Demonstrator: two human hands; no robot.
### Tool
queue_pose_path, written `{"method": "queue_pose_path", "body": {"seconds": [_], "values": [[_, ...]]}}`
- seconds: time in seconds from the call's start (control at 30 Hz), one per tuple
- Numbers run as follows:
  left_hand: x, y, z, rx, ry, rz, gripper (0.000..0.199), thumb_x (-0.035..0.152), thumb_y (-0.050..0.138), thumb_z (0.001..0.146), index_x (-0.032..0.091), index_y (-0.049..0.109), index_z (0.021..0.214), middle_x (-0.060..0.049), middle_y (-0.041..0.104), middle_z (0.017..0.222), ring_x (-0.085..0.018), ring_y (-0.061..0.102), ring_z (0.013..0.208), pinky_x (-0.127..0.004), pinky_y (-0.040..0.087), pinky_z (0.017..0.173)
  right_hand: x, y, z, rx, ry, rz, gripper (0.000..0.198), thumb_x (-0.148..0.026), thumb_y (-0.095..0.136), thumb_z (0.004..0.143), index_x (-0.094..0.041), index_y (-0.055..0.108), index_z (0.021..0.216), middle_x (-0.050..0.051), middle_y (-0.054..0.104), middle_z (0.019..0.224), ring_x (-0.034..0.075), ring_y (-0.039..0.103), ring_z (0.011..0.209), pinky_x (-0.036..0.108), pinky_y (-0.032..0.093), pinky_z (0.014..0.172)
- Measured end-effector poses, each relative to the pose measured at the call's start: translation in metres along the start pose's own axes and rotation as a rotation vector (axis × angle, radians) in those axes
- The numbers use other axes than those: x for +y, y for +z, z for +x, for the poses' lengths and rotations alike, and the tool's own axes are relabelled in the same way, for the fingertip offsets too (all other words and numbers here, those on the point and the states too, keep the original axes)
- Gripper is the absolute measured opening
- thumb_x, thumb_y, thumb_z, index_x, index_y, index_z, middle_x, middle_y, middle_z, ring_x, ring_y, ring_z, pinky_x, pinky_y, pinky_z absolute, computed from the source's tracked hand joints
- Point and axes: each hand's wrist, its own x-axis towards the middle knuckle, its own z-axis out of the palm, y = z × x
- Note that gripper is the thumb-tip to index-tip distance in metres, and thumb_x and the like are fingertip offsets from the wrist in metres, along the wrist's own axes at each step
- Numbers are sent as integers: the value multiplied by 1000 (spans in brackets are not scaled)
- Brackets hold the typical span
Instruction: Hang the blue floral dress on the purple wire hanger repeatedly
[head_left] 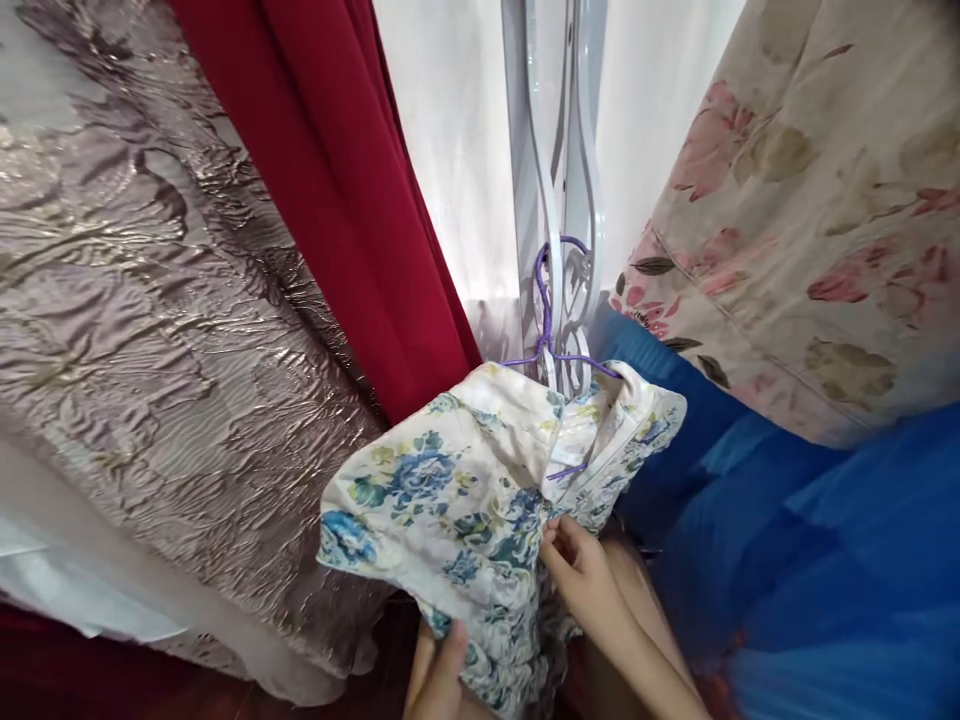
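Note:
A white short-sleeved blouse (450, 500) with blue and green flowers hangs on a thin purple hanger (545, 345), its collar partly open. My right hand (574, 560) pinches the front edge just below the collar, fingertips pressed together. Whether a button sits between them is too small to tell. Lower on the other side, my left hand (444, 665) grips the blouse's side edge, thumb in front and the fingers mostly hidden behind the cloth. Below the hands, the fabric is gathered in folds.
The hanger hooks onto a white curved metal frame (551, 180). To the left hang a red cloth (337, 190) and a shiny embossed pinkish fabric (150, 300). On the right are a flower-printed beige cloth (810, 230) and a blue fabric (810, 560).

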Motion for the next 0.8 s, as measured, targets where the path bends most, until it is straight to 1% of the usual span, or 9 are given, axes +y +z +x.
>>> {"method": "queue_pose_path", "body": {"seconds": [0.07,0.17,0.27,0.33,0.4,0.5,0.6,0.7,0.8], "values": [[-4,0,8,81,-7,-14,51,61,70,80,32,69,122,-6,71,123,-36,50,137,-52,38,117,-13,5,0,33,-1,-41,28,-38,59,86,-21,46,67,0,55,67,16,52,64,25,44,60],[-5,1,22,125,72,-30,58,59,67,83,28,60,131,-9,69,127,-35,56,132,-51,43,113,-28,7,-6,59,26,-116,35,-40,58,84,-24,38,60,-3,42,55,14,42,55,25,38,52],[-11,-2,32,323,340,149,61,52,65,87,26,47,140,-13,57,141,-34,51,136,-51,43,113,-27,2,-13,18,64,-122,41,-48,58,87,-22,44,57,-2,44,52,15,43,52,26,37,52],[-19,0,34,381,591,324,48,40,65,89,28,51,134,-12,54,140,-33,50,135,-50,42,113,-17,-2,-19,-20,88,-63,44,-54,58,89,-20,52,61,0,51,54,15,46,53,26,38,53],[-27,7,32,222,782,464,32,27,63,90,31,60,121,-10,61,128,-30,57,125,-47,48,106,-7,-4,-26,-48,108,12,44,-55,61,89,-18,57,67,1,56,56,15,49,54,26,38,54],[-38,30,29,-57,859,555,28,18,60,89,30,65,114,-9,66,113,-27,64,110,-42,55,93,-1,-6,-37,-78,131,110,41,-53,67,88,-16,60,70,2,60,59,15,52,55,26,40,56],[-46,55,29,-72,825,482,21,16,55,91,25,64,107,-6,69,99,-22,68,94,-34,57,81,-6,-6,-46,-113,153,142,40,-51,68,88,-16,61,70,3,63,60,15,56,55,26,43,57],[-51,69,29,-60,798,382,9,16,54,93,21,60,88,-1,64,80,-16,64,75,-25,53,69,-17,-6,-49,-102,146,157,41,-50,69,88,-15,60,68,3,62,57,13,54,52,24,41,53],[-55,71,28,-78,787,349,17,14,51,93,20,53,77,1,58,71,-13,59,67,-22,49,65,-38,-8,-41,-52,144,188,42,-51,69,88,-16,59,66,0,58,50,8,44,42,21,34,45]]}}
